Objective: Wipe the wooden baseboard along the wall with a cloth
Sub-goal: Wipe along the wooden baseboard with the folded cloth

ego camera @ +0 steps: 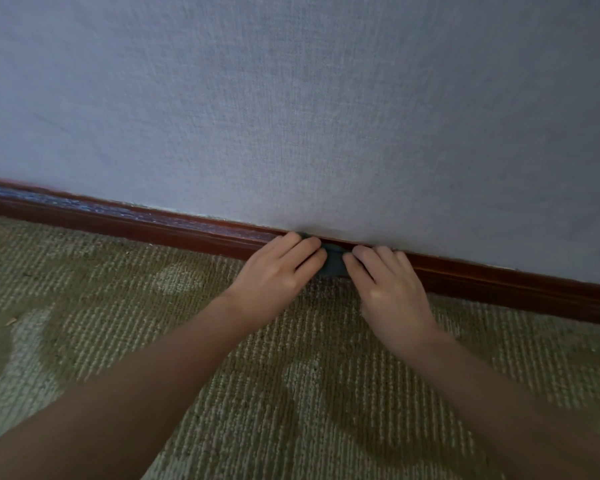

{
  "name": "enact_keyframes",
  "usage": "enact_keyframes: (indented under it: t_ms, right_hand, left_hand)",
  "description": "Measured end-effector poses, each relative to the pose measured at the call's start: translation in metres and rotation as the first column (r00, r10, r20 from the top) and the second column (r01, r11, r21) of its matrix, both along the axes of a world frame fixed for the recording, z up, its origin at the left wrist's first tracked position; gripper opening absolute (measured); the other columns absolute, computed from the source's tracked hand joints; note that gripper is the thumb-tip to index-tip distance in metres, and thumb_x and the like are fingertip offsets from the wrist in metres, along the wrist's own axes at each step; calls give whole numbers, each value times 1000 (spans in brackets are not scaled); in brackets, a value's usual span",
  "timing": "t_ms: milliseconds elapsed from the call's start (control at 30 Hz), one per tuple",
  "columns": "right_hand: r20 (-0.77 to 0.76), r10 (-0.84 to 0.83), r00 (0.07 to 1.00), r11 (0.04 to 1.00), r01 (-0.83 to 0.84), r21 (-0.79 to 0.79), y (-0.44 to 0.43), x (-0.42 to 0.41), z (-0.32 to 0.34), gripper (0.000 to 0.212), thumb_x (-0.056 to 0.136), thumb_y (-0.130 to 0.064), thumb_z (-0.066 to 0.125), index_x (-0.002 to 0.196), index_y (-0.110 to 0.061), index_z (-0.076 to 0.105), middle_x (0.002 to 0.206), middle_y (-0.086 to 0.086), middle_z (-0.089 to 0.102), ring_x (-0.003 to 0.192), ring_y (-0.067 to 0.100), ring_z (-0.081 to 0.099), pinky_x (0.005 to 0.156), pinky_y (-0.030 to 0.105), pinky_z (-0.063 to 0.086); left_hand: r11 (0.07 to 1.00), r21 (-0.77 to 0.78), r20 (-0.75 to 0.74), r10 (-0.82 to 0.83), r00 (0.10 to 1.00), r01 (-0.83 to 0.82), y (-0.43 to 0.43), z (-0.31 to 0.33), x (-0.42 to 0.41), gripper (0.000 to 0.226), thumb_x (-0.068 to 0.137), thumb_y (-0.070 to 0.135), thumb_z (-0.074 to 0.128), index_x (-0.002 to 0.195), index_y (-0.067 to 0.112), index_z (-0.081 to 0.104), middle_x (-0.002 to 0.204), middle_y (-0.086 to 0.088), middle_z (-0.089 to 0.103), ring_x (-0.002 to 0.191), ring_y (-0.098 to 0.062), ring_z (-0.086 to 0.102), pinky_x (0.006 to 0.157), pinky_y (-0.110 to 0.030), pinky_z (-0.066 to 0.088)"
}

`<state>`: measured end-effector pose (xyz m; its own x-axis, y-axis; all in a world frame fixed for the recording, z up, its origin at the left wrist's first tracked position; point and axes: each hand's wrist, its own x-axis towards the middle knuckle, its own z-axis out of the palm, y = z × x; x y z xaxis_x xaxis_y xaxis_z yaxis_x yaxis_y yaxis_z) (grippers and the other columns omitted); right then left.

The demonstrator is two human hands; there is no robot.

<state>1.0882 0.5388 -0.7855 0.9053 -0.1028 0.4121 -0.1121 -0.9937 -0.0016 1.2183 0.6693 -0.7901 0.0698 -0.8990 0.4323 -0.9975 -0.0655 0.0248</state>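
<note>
**Status of the wiping operation**

The cloth [333, 262], a small dark folded pad, is located on the wooden baseboard [125, 221] at the foot of the wall [291, 116], roughly midway along the visible run. It is pressed flat against the face of the board, and its lower edge reaches down to the carpet [153, 341].

The cloth is held in place from both sides. The left hand [279, 266] is laid on its left part and the right hand [392, 289] on its right part, so that only a narrow strip of cloth is seen between them. The grip of each hand is not closed: the fingers are extended and pressed onto the cloth and the board, and nothing is enclosed by them. Whether a fold is also pinched by the thumbs cannot be determined.

Progress is judged as follows:

1. Contact between cloth and board is established, so wiping is taken to be under way.
2. To the left of the hands, a bluish streaked sheen is seen along the top of the board. This may be moisture from the cloth or reflected light only; it cannot be told which.
3. To the right of the hands, the board is seen as plain dark red without that sheen.
4. No section can be confirmed as finished. Long stretches are present on both sides of the cloth, and the task is therefore judged to be partly done at most.
</note>
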Motion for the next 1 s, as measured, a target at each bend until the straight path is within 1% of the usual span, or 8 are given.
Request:
enact_keyframes:
  t_ms: [200,333,500,600,700,767,867,1000]
  right_hand:
    - [-24,30,999,1000,-30,5,4,6,8,36,77,3,37,92,8,68,80,17,65,69,29,61,67,32,32]
    - [-24,99,995,994,-100,-36,15,24,8,29,78,2,43,89,6,70,78,13,65,67,26,60,61,33,43]
    - [-22,114,993,993,-114,-42,21,31,9,20,70,7,61,88,7,69,77,15,65,68,27,61,60,31,46]
    - [-67,89,994,992,-94,-80,17,23,10,25,73,9,53,93,9,68,81,17,64,70,29,60,65,33,36]
    - [-91,59,994,993,-68,-93,8,11,8,33,75,5,43,98,11,65,85,20,63,75,31,56,66,34,30]
    - [-98,55,994,995,-63,-82,6,9,5,36,77,4,39,100,12,65,87,21,63,79,31,50,67,34,30]
    - [-48,33,998,999,-35,-35,12,15,2,31,80,2,41,95,11,67,84,20,64,74,33,59,69,37,35]
    - [-24,94,995,995,-95,-23,27,35,2,29,81,0,43,93,10,68,81,18,65,71,30,62,65,37,45]
  left_hand:
    - [997,45,107,-69,992,64,5,9,10,25,83,-3,47,91,-4,70,93,-17,68,76,-27,64,70,-33,54]
    - [997,60,139,-48,989,40,23,11,26,26,83,-2,46,90,-5,71,93,-18,68,76,-29,65,71,-34,55]
    - [998,60,99,3,995,-9,29,8,29,25,81,-3,46,89,-7,69,94,-21,67,77,-31,64,71,-36,54]
    - [997,29,11,76,997,-76,24,5,15,21,75,-7,52,88,-8,68,90,-21,66,74,-32,63,66,-35,54]
    - [1000,7,35,20,999,-20,14,6,8,21,77,-5,50,86,-6,69,89,-19,67,73,-29,62,65,-33,53]
    - [1000,0,66,-20,998,20,12,7,11,25,80,-3,45,85,-4,69,90,-17,67,74,-27,62,66,-32,52]
    - [999,12,82,-49,995,48,16,4,18,25,81,-1,46,88,-1,70,95,-16,68,78,-27,63,71,-33,54]
    - [999,21,95,-38,995,37,36,1,38,19,80,-2,54,89,-3,71,98,-17,68,80,-29,64,75,-35,54]
